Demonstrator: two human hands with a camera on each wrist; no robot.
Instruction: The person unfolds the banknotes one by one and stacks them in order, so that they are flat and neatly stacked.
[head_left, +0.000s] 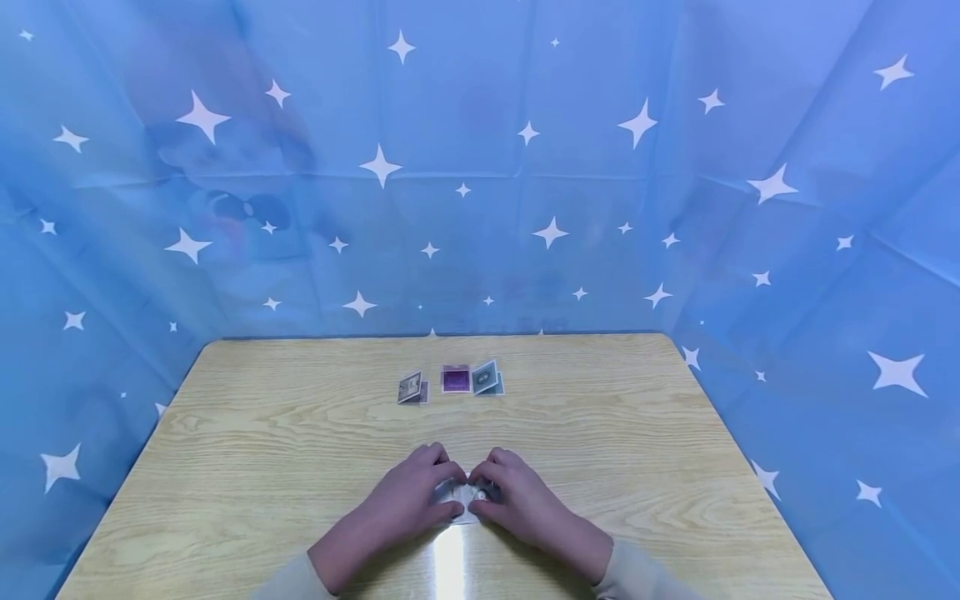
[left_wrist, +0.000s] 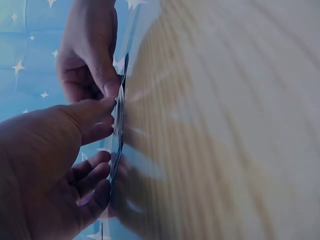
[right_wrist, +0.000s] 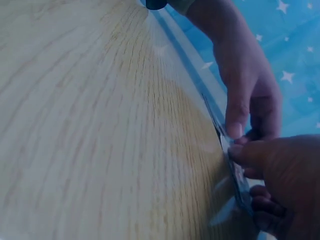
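Card (head_left: 466,493) in both half-curled grips (head_left: 411,492) (head_left: 519,493)

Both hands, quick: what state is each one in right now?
Left hand: closed, holding the left side of the small flat card.
Right hand: closed, holding the card's right side.

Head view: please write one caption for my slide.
Left hand and right hand hold a flat item at a wooden table, cards beyond.
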